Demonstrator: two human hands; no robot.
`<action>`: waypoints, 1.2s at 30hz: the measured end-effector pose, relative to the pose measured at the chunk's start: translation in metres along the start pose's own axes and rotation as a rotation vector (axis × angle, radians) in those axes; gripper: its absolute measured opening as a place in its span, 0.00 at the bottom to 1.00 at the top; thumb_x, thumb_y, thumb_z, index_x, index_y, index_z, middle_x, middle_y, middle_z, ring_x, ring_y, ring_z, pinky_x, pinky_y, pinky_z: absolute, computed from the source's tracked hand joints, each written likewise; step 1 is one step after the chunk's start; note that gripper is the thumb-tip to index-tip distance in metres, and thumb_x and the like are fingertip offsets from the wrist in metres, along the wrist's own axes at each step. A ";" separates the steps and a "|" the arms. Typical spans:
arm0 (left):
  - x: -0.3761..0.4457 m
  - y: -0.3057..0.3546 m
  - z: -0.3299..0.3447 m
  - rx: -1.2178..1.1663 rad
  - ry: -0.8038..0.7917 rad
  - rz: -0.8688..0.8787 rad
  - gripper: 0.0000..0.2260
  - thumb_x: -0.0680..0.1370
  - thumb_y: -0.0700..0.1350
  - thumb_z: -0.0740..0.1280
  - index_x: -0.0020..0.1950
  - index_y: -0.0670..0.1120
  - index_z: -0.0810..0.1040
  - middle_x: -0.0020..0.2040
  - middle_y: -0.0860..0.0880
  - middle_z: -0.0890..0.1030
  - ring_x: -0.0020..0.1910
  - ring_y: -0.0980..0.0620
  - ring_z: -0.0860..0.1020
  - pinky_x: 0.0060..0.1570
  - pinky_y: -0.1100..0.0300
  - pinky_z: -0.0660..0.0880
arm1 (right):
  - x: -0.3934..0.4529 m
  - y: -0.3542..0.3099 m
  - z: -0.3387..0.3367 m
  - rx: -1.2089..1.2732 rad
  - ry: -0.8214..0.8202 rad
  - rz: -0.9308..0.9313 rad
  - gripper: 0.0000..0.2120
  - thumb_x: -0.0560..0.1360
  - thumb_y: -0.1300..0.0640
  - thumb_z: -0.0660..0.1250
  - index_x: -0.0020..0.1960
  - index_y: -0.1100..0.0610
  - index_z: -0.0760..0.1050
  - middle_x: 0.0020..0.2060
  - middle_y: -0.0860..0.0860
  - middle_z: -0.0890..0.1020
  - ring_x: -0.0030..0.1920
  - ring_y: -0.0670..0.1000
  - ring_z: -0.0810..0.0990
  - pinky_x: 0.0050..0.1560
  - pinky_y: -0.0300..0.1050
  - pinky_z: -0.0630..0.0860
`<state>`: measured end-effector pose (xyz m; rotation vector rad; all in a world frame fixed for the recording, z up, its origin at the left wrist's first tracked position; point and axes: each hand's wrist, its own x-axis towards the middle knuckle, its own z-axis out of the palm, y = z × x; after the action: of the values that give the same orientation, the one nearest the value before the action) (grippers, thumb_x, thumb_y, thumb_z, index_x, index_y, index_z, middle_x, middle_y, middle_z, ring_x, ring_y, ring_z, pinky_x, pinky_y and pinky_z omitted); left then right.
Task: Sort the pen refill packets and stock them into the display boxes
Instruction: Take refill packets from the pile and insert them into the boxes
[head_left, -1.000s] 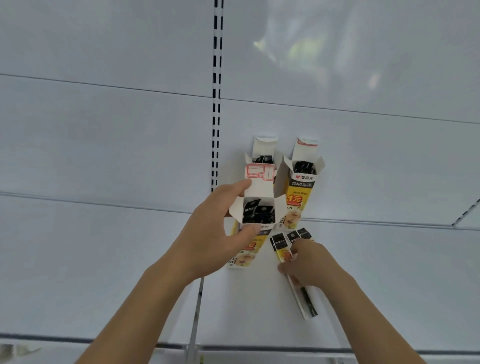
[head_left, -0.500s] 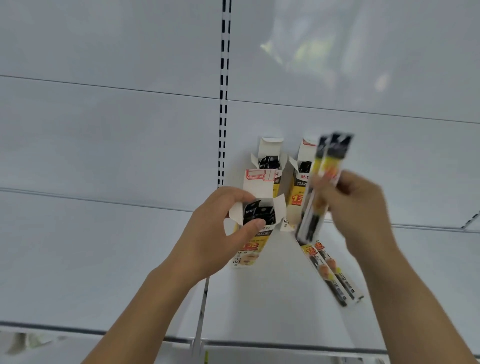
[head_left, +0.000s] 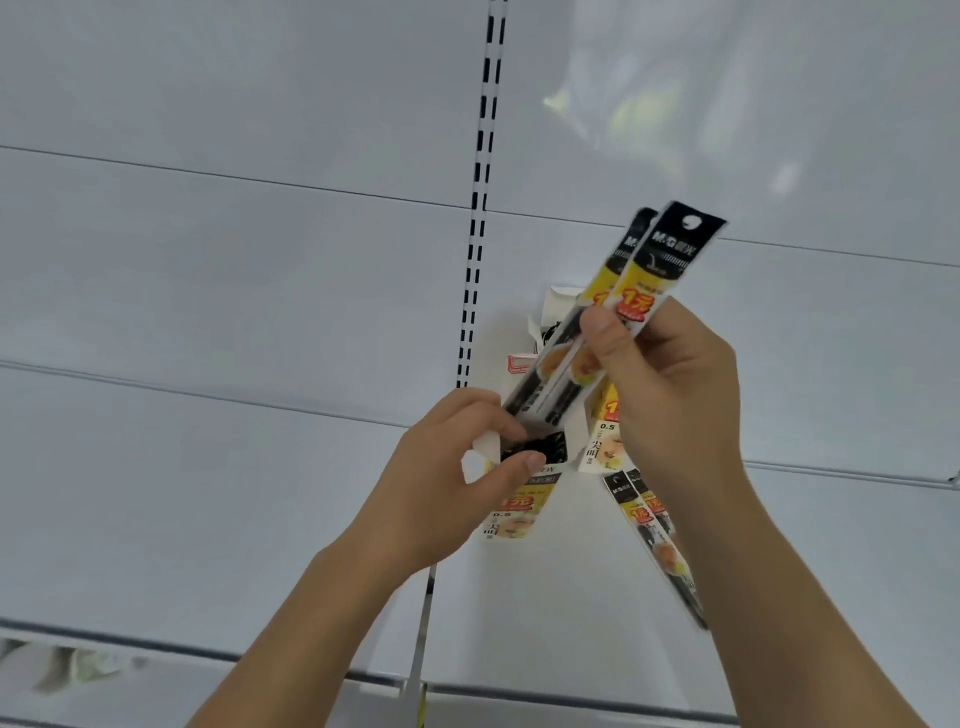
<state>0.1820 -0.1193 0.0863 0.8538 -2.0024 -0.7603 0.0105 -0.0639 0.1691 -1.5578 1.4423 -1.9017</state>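
The right hand (head_left: 670, 395) pinches two refill packets (head_left: 631, 306) between thumb and curled fingers, their lower ends tipped into the open top of the near display box (head_left: 519, 499). The left hand (head_left: 457, 483) grips that box at its mouth, thumb across the opening, hiding most of its upper face. Two more boxes (head_left: 600, 436) stand behind, largely covered. Two loose packets (head_left: 657, 535) lie on the white shelf (head_left: 208, 493), partly behind the right wrist.
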 end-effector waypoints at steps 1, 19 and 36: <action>-0.001 0.000 0.000 -0.001 -0.006 -0.002 0.08 0.77 0.58 0.72 0.53 0.56 0.82 0.59 0.62 0.76 0.62 0.60 0.77 0.56 0.63 0.77 | 0.001 0.001 -0.002 -0.014 -0.018 -0.028 0.05 0.82 0.56 0.70 0.48 0.53 0.83 0.36 0.44 0.85 0.42 0.51 0.86 0.44 0.42 0.82; -0.001 0.006 0.003 -0.185 0.037 -0.129 0.23 0.76 0.52 0.77 0.59 0.62 0.64 0.55 0.64 0.82 0.55 0.60 0.82 0.57 0.62 0.79 | 0.010 0.026 -0.012 -0.389 -0.316 -0.176 0.11 0.77 0.60 0.76 0.53 0.43 0.85 0.44 0.38 0.85 0.47 0.41 0.81 0.50 0.31 0.74; 0.007 -0.002 0.001 -0.079 -0.005 -0.083 0.21 0.78 0.57 0.73 0.68 0.66 0.69 0.64 0.65 0.77 0.61 0.62 0.78 0.58 0.67 0.77 | -0.010 0.043 -0.021 -0.786 -0.525 -0.364 0.22 0.78 0.52 0.57 0.65 0.48 0.83 0.52 0.41 0.87 0.62 0.51 0.77 0.60 0.58 0.77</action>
<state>0.1787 -0.1254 0.0877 0.8942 -1.9372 -0.8837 -0.0189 -0.0655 0.1305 -2.5613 1.8221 -0.9127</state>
